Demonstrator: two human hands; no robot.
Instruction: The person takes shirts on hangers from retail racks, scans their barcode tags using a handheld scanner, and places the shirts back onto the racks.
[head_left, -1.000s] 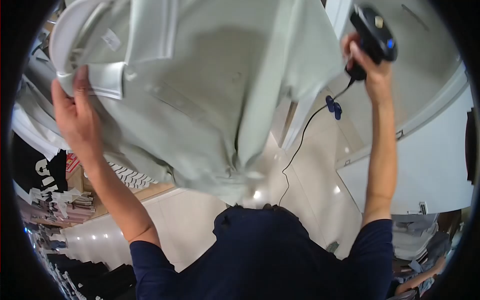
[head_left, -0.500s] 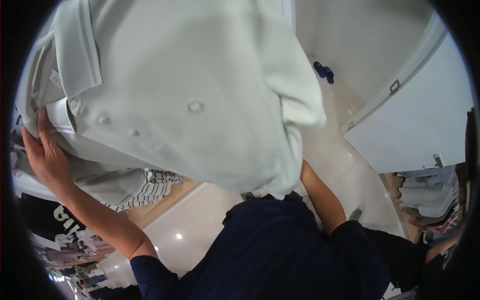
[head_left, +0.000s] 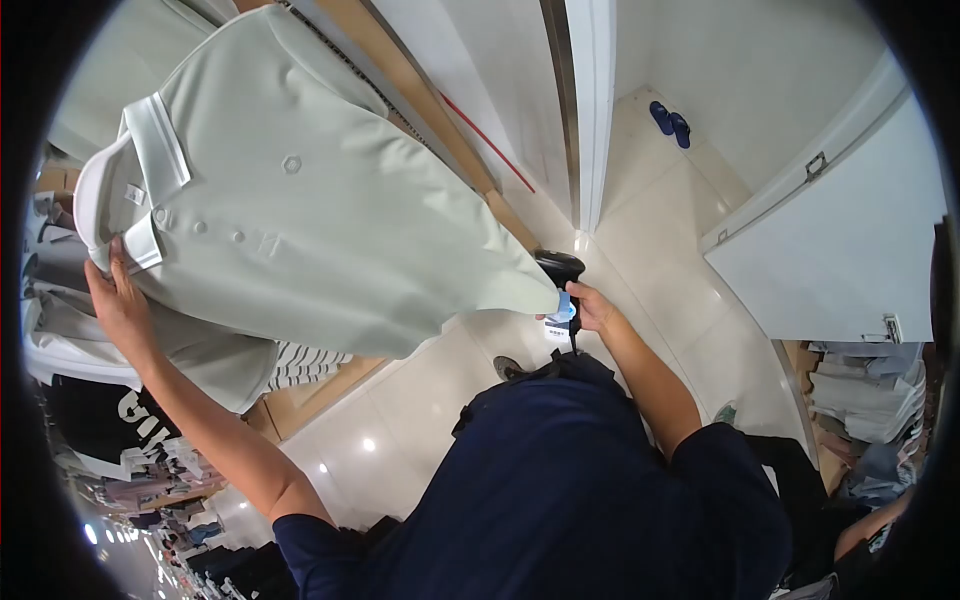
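A pale mint polo shirt [head_left: 330, 220] with a white-striped collar and buttoned placket spreads across the upper left. My left hand [head_left: 122, 310] is closed on its collar, thumb and fingers around the neckline edge by the pale hanger [head_left: 88, 205]. At the pointed lower hem, my right hand [head_left: 592, 308] is closed around a black handheld device [head_left: 560, 264] with a rounded head. A blue-and-white tag [head_left: 560, 325] shows against those fingers. Whether the right hand also pinches the hem, I cannot tell.
Hung clothes [head_left: 140, 440] line the left side. An open white door [head_left: 830, 250] stands at right, with blue slippers [head_left: 670, 124] on the floor beyond. More garments [head_left: 865, 395] hang at lower right; another person's arm [head_left: 875, 525] shows there.
The shirt has moved away from the camera toward the left rack and now hangs straighter. My right hand, hidden behind the cloth before, has come into view with the black device and tag.
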